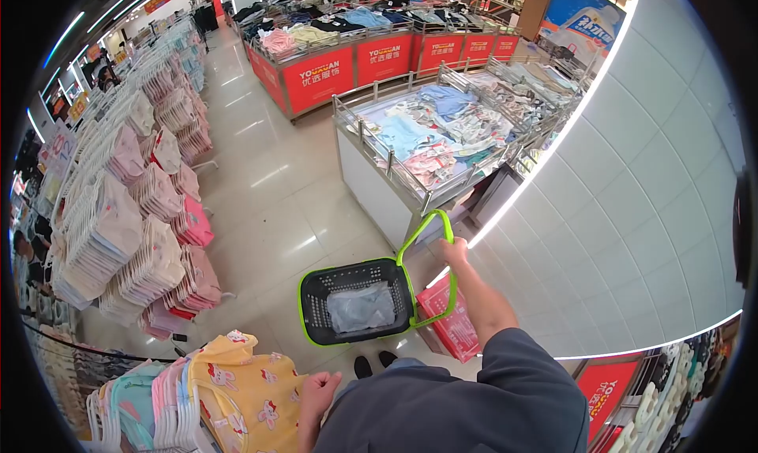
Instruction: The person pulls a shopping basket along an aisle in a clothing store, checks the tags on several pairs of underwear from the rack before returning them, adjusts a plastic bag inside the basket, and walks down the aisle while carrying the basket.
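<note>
My right hand is closed around the lime-green handle of a dark shopping basket. The basket hangs tilted in front of me, its green rim facing up. Inside it lies a pale grey-blue item, perhaps in clear plastic; its exact kind is hard to tell. My left hand is curled into a loose fist low by my body, and nothing shows in it. Close to its left hangs a yellow children's garment with rabbit prints, at the end of a row of clothes on white hangers.
Racks of pink and cream clothes line the left side of a tiled aisle. Ahead stands a railed bin of folded clothes, with red-panelled counters behind. A white tiled pillar rises at right; a red box is beside the basket.
</note>
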Motion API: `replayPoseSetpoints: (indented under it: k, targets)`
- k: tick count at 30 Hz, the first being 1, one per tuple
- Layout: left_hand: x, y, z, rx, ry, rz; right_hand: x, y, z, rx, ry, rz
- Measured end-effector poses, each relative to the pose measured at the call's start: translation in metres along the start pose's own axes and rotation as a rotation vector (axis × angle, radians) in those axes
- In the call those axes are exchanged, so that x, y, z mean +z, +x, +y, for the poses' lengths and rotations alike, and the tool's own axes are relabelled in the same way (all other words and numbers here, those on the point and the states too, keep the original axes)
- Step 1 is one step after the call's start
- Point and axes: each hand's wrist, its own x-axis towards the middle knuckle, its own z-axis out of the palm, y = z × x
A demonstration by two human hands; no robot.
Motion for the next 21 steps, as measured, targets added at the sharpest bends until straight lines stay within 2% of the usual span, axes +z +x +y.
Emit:
replayPoseSetpoints:
  k: [2,12,15,18,21]
  targets:
    - [-0.002,0.001,0.0,0.0,-0.006,-0.01,-0.017,-0.019,-0.015,0.065,0.027,0.068]
    - [0.0,0.01,0.005,0.004,0.079,-0.058,-0.029,-0.012,0.005,0.079,0.237,0.169]
    - [0.002,0.016,0.001,0.011,0.098,-0.075,0.001,0.08,0.112,0.051,0.041,0.285]
    - [0.008,0.015,0.009,-0.014,0.086,-0.082,-0.036,0.055,0.088,0.247,0.308,-0.067]
    - [0.014,0.011,0.015,-0.023,0.081,-0.088,-0.05,0.029,0.058,0.253,0.261,-0.069]
